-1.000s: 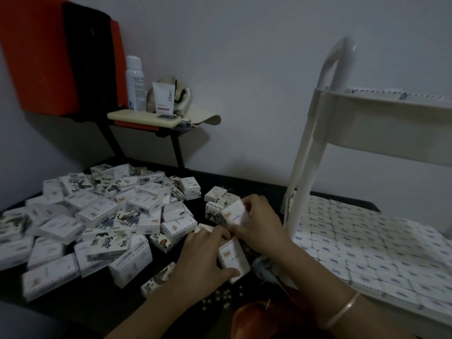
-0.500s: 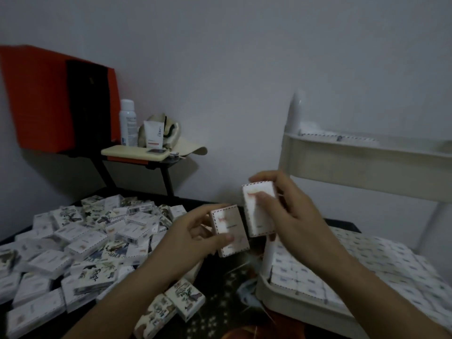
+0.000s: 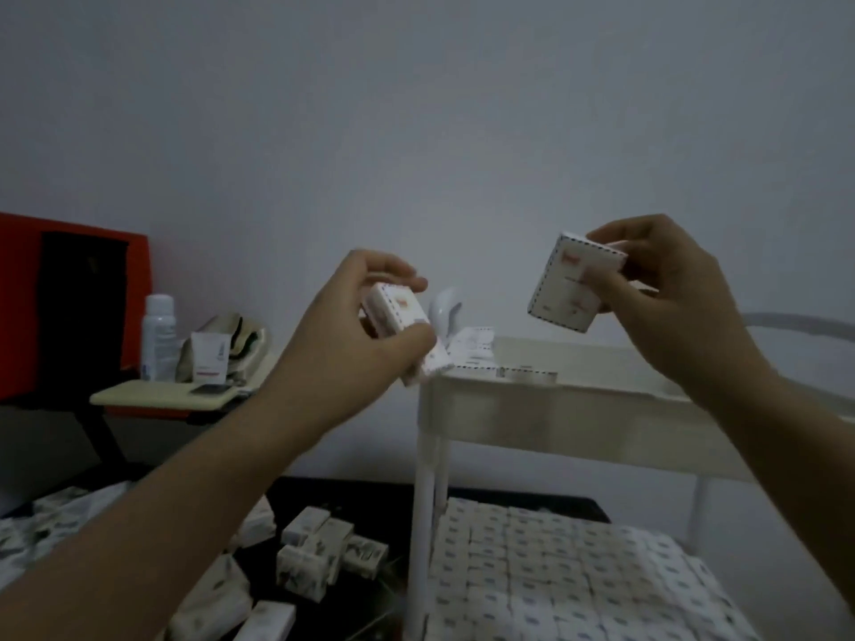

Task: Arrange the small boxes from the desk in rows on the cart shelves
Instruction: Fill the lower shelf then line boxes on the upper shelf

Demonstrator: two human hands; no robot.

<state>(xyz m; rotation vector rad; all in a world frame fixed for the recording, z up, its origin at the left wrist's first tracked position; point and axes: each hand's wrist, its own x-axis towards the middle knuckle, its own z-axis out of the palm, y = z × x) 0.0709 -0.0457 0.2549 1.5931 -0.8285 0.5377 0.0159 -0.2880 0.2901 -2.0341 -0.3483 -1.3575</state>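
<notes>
Boxes occupy both of our hands. The left hand (image 3: 361,330) grips a small white cardboard box with a dashed edge (image 3: 398,312) between thumb and curled fingers, holding it tilted. The right hand (image 3: 671,289) pinches a second white box of the same kind (image 3: 573,284) at its far edge, printed face towards us.

We hold them high, level with the white cart's top shelf (image 3: 555,409), because we judge that is where they go next. The tight rows of boxes on the lower shelf (image 3: 555,571) leave no gap we can see, while the top shelf bears only a few boxes (image 3: 476,351) near its left corner.

Taking one in each hand halves the trips from the black table (image 3: 370,497), where the loose pile of boxes (image 3: 319,557) lies below our left arm, near the cart's white post (image 3: 423,525).

The second box probably faces us so that we can check its orientation and lay it to match the rows. The tilted box hangs beside the shelf corner, apart from it as far as we can tell.
</notes>
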